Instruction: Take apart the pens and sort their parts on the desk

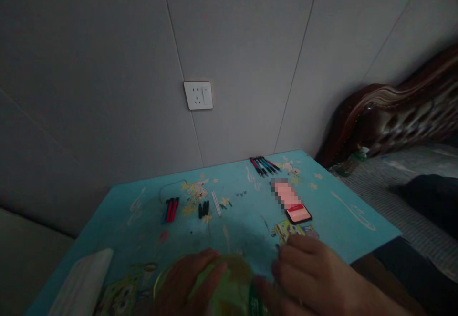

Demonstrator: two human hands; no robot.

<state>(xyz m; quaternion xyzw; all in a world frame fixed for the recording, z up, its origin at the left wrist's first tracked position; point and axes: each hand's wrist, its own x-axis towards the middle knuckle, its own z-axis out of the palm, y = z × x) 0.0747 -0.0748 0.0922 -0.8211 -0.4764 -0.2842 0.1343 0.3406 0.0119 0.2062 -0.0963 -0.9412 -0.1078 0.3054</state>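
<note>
At the near edge of the table, a see-through yellow-green plastic bottle or container (pixel 232 278) lies partly out of frame, with a dark green patch at its right end. My left hand (pixel 191 282) is closed over its left side, fingers laid across the top. My right hand (pixel 315 275) is curled by the right end, and what its fingers hold is hidden and blurred. Beyond my hands lie red and blue pen barrels (pixel 171 209), short black pen parts (pixel 203 209), thin white refills (pixel 216 204), small springs (pixel 241 193) and tiny dark pieces (pixel 225 205).
Several pens (pixel 264 166) lie in a row at the table's back edge. A lit phone (pixel 298 213) rests right of centre. A white flat object (pixel 84 282) lies front left. Behind the blue table (pixel 132 211) is a wall with a socket (pixel 198 95); a bed (pixel 390 182) stands right.
</note>
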